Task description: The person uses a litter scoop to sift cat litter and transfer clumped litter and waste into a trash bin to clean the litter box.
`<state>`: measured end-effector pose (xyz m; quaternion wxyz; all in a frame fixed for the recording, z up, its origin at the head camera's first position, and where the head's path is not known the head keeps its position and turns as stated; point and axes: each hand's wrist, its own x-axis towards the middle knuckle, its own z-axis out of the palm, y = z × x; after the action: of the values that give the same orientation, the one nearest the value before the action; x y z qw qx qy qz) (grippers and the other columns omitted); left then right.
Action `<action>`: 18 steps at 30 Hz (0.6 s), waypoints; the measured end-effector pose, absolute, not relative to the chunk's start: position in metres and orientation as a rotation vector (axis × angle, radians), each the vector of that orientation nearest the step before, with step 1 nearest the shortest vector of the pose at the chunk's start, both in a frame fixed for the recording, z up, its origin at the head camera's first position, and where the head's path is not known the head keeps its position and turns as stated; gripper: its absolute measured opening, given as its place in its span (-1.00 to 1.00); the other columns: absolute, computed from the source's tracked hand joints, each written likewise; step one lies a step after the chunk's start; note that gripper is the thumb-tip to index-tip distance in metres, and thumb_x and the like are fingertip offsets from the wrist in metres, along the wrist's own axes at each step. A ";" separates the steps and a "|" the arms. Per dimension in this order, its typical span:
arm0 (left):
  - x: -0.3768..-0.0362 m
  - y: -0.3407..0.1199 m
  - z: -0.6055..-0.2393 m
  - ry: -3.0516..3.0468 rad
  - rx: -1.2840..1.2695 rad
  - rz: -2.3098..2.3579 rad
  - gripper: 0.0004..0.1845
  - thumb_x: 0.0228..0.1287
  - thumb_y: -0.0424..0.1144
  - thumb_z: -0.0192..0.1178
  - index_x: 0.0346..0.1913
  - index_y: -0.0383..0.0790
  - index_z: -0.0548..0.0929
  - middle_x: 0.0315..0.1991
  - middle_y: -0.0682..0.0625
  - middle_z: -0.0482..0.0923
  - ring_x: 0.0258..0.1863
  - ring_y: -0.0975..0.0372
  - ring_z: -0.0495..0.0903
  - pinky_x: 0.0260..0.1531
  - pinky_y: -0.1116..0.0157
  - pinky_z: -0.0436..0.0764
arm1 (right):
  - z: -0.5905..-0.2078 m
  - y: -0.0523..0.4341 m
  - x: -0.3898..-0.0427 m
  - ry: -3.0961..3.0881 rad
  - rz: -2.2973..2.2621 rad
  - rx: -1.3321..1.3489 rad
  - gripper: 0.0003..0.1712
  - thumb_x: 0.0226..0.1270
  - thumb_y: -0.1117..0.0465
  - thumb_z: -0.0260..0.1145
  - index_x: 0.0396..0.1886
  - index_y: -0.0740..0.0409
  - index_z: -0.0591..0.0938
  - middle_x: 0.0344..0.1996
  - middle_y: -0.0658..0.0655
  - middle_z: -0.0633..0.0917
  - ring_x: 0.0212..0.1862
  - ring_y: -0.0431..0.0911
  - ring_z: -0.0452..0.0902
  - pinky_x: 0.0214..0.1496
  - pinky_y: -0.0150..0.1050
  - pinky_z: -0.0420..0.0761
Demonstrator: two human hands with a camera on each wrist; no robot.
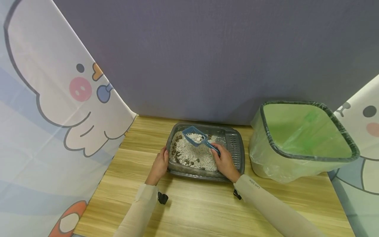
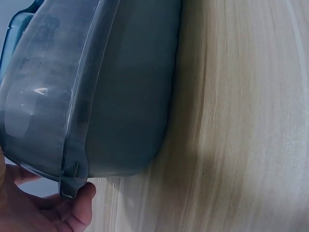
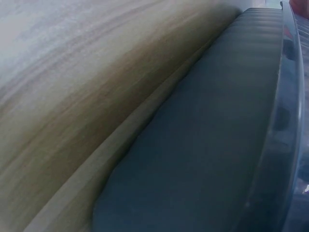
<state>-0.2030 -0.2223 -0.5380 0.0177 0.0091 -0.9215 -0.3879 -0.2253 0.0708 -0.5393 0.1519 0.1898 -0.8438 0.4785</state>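
A grey plastic litter box (image 1: 189,172) sits on the wooden table, with pale granular litter (image 1: 192,154) and several dark brown clumps (image 1: 177,153) along its left and front sides. My left hand (image 1: 160,164) grips the box's left rim; in the left wrist view the fingers curl at a corner tab of the rim (image 2: 73,179). My right hand (image 1: 225,163) holds a blue litter scoop (image 1: 208,144) by its handle over the box. Pale litter and a few lumps lie in the scoop. The right wrist view shows the box's outer wall (image 3: 193,145), not the hand's grip.
A large bin (image 1: 308,156) with a dark rim and a clear bag liner stands right of the litter box. A slotted grate (image 1: 235,144) forms the box's right end. Behind is a grey wall (image 1: 189,59), with cartoon-printed sheets (image 1: 38,138) at the sides.
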 end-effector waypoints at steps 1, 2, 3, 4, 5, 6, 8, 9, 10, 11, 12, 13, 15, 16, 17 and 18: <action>-0.203 -0.222 -0.538 -2.847 0.013 -1.194 -0.45 0.56 -0.07 -0.36 0.39 -0.39 0.17 0.10 -0.46 0.35 0.08 -0.26 0.37 0.01 -0.16 0.34 | -0.540 0.071 -0.225 -2.418 1.370 0.545 -0.64 0.44 0.17 0.12 0.14 0.21 0.54 -0.47 -0.02 0.44 -0.59 -0.19 0.25 -0.55 -0.27 0.31; -0.202 -0.222 -0.538 -2.831 -0.002 -1.183 -0.46 0.56 -0.08 -0.34 0.40 -0.37 0.16 0.11 -0.46 0.34 0.09 -0.25 0.35 0.01 -0.16 0.33 | -0.540 0.071 -0.225 -2.413 1.369 0.546 -0.64 0.44 0.17 0.12 0.13 0.23 0.54 -0.48 -0.02 0.43 -0.59 -0.18 0.25 -0.55 -0.27 0.31; -0.202 -0.223 -0.538 -2.813 -0.024 -1.166 -0.47 0.55 -0.10 -0.33 0.40 -0.36 0.16 0.11 -0.44 0.33 0.10 -0.25 0.33 0.01 -0.16 0.33 | -0.540 0.071 -0.226 -2.410 1.367 0.547 -0.64 0.44 0.18 0.12 0.13 0.24 0.54 -0.48 -0.02 0.43 -0.59 -0.19 0.25 -0.55 -0.26 0.31; -0.202 -0.223 -0.538 -2.790 -0.042 -1.147 -0.48 0.55 -0.12 -0.31 0.41 -0.33 0.17 0.12 -0.42 0.33 0.11 -0.23 0.32 0.01 -0.15 0.33 | -0.541 0.071 -0.226 -2.408 1.364 0.546 -0.64 0.44 0.17 0.13 0.13 0.24 0.54 -0.48 -0.02 0.44 -0.58 -0.19 0.25 -0.54 -0.27 0.31; -0.203 -0.223 -0.538 -2.769 -0.067 -1.129 -0.50 0.55 -0.14 -0.29 0.42 -0.31 0.17 0.13 -0.40 0.32 0.12 -0.21 0.30 0.01 -0.14 0.33 | -0.542 0.071 -0.226 -2.407 1.363 0.546 -0.64 0.44 0.17 0.12 0.13 0.23 0.55 -0.48 -0.02 0.44 -0.58 -0.19 0.25 -0.54 -0.27 0.31; -0.203 -0.223 -0.539 -2.747 -0.094 -1.112 -0.51 0.54 -0.17 -0.27 0.42 -0.29 0.18 0.14 -0.38 0.31 0.13 -0.19 0.28 0.00 -0.13 0.32 | -0.542 0.071 -0.227 -2.408 1.361 0.547 -0.64 0.44 0.16 0.12 0.13 0.23 0.54 -0.48 -0.03 0.44 -0.57 -0.19 0.25 -0.53 -0.27 0.31; -0.204 -0.224 -0.540 -2.710 -0.142 -1.078 -0.53 0.53 -0.23 -0.25 0.42 -0.25 0.19 0.13 -0.33 0.31 0.11 -0.14 0.27 -0.03 -0.11 0.34 | -0.543 0.070 -0.227 -2.410 1.365 0.552 -0.64 0.45 0.16 0.11 0.14 0.21 0.54 -0.48 -0.03 0.43 -0.57 -0.19 0.25 -0.52 -0.27 0.31; -0.204 -0.224 -0.540 -2.695 -0.164 -1.065 -0.53 0.52 -0.25 -0.24 0.42 -0.25 0.20 0.12 -0.31 0.31 0.11 -0.12 0.27 -0.03 -0.09 0.34 | -0.543 0.070 -0.227 -2.409 1.369 0.559 -0.64 0.46 0.16 0.10 0.14 0.21 0.53 -0.47 -0.04 0.44 -0.57 -0.20 0.26 -0.52 -0.27 0.32; -0.205 -0.224 -0.540 -2.683 -0.178 -1.060 -0.54 0.52 -0.26 -0.23 0.41 -0.24 0.22 0.12 -0.29 0.32 0.10 -0.10 0.28 -0.03 -0.08 0.35 | -0.543 0.070 -0.227 -2.403 1.375 0.567 -0.64 0.46 0.17 0.08 0.14 0.22 0.53 -0.47 -0.04 0.45 -0.57 -0.20 0.26 -0.51 -0.26 0.32; -0.205 -0.224 -0.540 -2.672 -0.194 -1.060 -0.54 0.51 -0.28 -0.22 0.41 -0.24 0.23 0.11 -0.29 0.32 0.09 -0.10 0.29 -0.04 -0.08 0.36 | -0.542 0.070 -0.227 -2.397 1.377 0.574 -0.65 0.47 0.18 0.07 0.14 0.23 0.53 -0.46 -0.04 0.46 -0.57 -0.20 0.26 -0.51 -0.26 0.33; -0.206 -0.224 -0.541 -2.665 -0.206 -1.056 -0.54 0.51 -0.29 -0.22 0.40 -0.25 0.23 0.11 -0.28 0.33 0.09 -0.09 0.29 -0.04 -0.07 0.36 | -0.542 0.070 -0.227 -2.389 1.377 0.582 -0.66 0.47 0.20 0.07 0.13 0.24 0.53 -0.46 -0.03 0.46 -0.56 -0.20 0.27 -0.51 -0.26 0.33; -0.206 -0.224 -0.541 -2.659 -0.216 -1.052 -0.54 0.51 -0.30 -0.21 0.40 -0.26 0.24 0.10 -0.28 0.33 0.08 -0.09 0.30 -0.04 -0.07 0.36 | -0.542 0.071 -0.227 -2.381 1.378 0.588 -0.66 0.47 0.21 0.06 0.13 0.25 0.53 -0.45 -0.03 0.47 -0.56 -0.20 0.27 -0.50 -0.25 0.33; -0.207 -0.223 -0.541 -2.655 -0.227 -1.061 -0.54 0.51 -0.29 -0.21 0.40 -0.26 0.23 0.10 -0.28 0.33 0.07 -0.08 0.30 -0.06 -0.06 0.37 | -0.541 0.071 -0.227 -2.368 1.379 0.595 -0.68 0.48 0.23 0.05 0.11 0.27 0.53 -0.44 -0.04 0.49 -0.54 -0.21 0.29 -0.49 -0.25 0.34; -0.207 -0.223 -0.541 -2.655 -0.228 -1.066 -0.54 0.51 -0.29 -0.22 0.40 -0.25 0.23 0.10 -0.27 0.33 0.07 -0.08 0.30 -0.06 -0.06 0.36 | -0.541 0.071 -0.227 -2.365 1.380 0.593 -0.68 0.47 0.24 0.06 0.10 0.27 0.54 -0.44 -0.04 0.49 -0.54 -0.20 0.29 -0.49 -0.25 0.35; -0.206 -0.224 -0.541 -2.656 -0.229 -1.069 -0.54 0.51 -0.28 -0.22 0.40 -0.25 0.23 0.11 -0.28 0.32 0.08 -0.09 0.29 -0.06 -0.06 0.36 | -0.541 0.071 -0.227 -2.366 1.379 0.592 -0.68 0.48 0.23 0.05 0.10 0.27 0.54 -0.44 -0.04 0.49 -0.54 -0.21 0.30 -0.49 -0.25 0.35; -0.206 -0.224 -0.542 -2.658 -0.230 -1.070 -0.54 0.52 -0.28 -0.23 0.41 -0.25 0.23 0.11 -0.28 0.32 0.08 -0.09 0.29 -0.06 -0.06 0.36 | -0.541 0.070 -0.227 -2.367 1.382 0.588 -0.68 0.48 0.23 0.05 0.09 0.27 0.55 -0.44 -0.04 0.50 -0.54 -0.21 0.30 -0.48 -0.25 0.35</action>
<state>-0.2064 -0.2238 -0.5416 0.1332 -0.0792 -0.9165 -0.3689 -0.2270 0.0704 -0.5412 0.1680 0.2068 -0.8323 0.4860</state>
